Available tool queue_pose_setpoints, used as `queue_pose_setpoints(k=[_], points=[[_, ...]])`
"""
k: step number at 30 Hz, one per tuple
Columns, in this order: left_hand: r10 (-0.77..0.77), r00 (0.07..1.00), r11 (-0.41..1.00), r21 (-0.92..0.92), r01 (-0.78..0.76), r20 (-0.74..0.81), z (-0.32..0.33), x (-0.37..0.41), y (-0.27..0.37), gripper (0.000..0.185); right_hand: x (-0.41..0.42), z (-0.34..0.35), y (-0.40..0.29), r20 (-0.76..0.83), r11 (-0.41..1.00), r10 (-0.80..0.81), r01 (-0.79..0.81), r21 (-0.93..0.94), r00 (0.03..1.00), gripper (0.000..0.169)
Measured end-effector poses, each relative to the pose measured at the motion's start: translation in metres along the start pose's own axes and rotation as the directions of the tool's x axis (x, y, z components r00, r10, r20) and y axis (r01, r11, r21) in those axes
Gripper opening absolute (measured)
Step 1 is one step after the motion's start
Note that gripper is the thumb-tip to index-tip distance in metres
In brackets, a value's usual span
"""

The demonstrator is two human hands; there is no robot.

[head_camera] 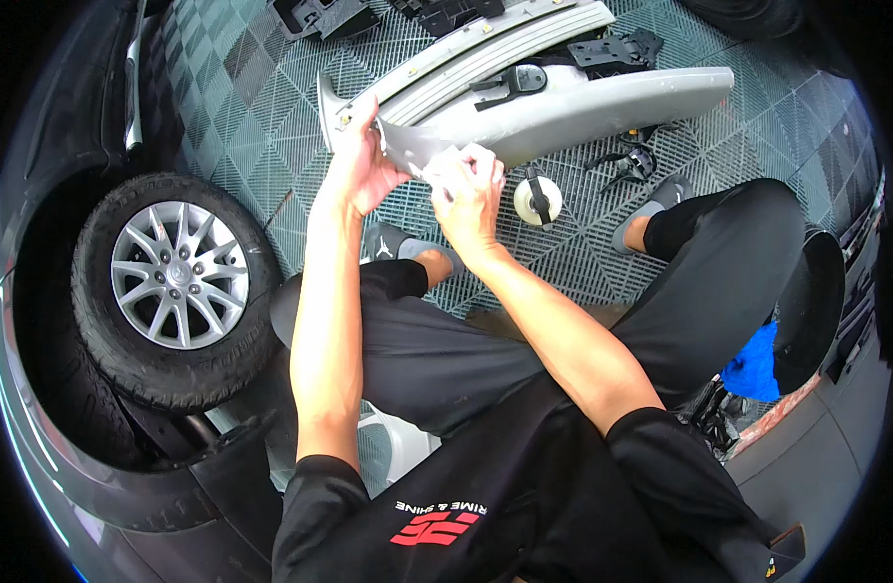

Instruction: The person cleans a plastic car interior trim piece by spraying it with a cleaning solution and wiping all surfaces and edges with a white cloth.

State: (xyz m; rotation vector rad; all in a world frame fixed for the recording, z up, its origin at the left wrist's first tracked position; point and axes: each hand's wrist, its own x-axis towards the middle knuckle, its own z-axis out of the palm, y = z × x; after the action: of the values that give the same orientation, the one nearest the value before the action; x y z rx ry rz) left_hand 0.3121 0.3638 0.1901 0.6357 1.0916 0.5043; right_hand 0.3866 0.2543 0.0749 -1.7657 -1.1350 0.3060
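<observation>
A light grey plastic car trim panel, long and curved, slants across the floor in front of me. My left hand grips its narrow near end, the thumb along one side and the fingers partly hidden. Against that same end, my right hand presses a small white wad, perhaps cloth; its fingers are bent over it. Pale smears show on the panel beside the wad. A black belt-guide fitting is set into the panel. Just right of my right hand stands a pale bottle with a black trigger top, viewed from above.
Behind the panel lie a ribbed grey sill trim and several black plastic parts. Small black clips rest near my foot. A car wheel stands close on the left. A blue cloth hangs at a black bucket.
</observation>
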Motion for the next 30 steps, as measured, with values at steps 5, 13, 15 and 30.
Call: queue_pose_setpoints(k=[5,13,15,30], points=[[0.006,1.0,1.0,0.013,-0.006,-0.03,-0.002,-0.001,0.002,0.07,-0.005,0.001,0.015,0.047,0.999,0.038,-0.038,0.003,0.998,0.026],[-0.005,1.0,1.0,0.021,0.005,-0.009,-0.013,0.005,-0.003,0.066,0.022,0.002,0.003,-0.042,1.0,-0.027,0.026,-0.017,0.999,0.025],[0.038,0.998,0.993,0.117,-0.031,-0.055,-0.003,-0.005,-0.002,0.065,0.032,-0.006,0.02,-0.115,0.993,0.002,-0.016,-0.117,0.993,0.023],[0.08,0.984,0.976,0.214,-0.045,-0.157,-0.008,0.006,-0.007,0.052,0.124,-0.049,0.046,0.01,0.873,0.359,-0.332,-0.358,0.933,0.038]])
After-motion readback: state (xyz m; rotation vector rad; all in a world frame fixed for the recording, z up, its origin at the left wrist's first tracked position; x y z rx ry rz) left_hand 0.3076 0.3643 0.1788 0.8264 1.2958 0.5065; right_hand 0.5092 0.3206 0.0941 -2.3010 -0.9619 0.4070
